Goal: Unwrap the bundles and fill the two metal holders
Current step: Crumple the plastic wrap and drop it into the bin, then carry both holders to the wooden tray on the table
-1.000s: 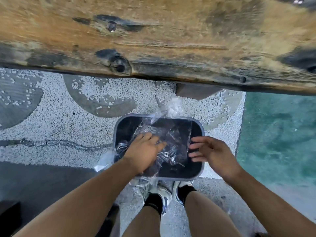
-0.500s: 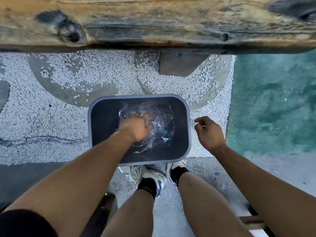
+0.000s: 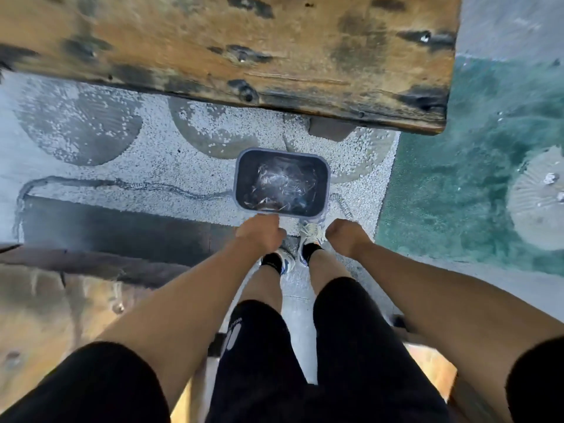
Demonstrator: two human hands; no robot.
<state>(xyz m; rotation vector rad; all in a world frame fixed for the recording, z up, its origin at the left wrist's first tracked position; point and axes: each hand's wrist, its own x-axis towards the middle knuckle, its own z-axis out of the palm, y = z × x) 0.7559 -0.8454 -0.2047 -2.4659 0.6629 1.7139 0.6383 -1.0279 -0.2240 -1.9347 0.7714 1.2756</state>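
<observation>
A view straight down from a person's head, told from left to right. At far left, a blurred wooden bench (image 3: 45,315) sits at the frame's edge, with a pebbled concrete floor (image 3: 158,166) and a dark mat (image 3: 116,227) beyond it. Across the top runs the weathered wooden table (image 3: 244,47), with nothing on the part in view. Near the middle stands a small grey bin (image 3: 326,190) on the pebbles, holding crumpled clear plastic wrap (image 3: 283,187). A second ago the left hand was pressing that wrap down inside the bin and the right hand hovered at its rim; now both have pulled back and the person has risen. The left hand (image 3: 261,235) hangs just short of the bin's near rim, its grip loosely curled and seemingly holding nothing. Below are two feet in pale trainers (image 3: 311,236) and black shorts. The right hand (image 3: 345,236) hangs to the right of the feet, curled into a loose fist, also apparently empty. This suggests the wrapping has been thrown away and filling comes next. The bundles and the two metal holders are not in view. At far right lies green turf (image 3: 457,184).
</observation>
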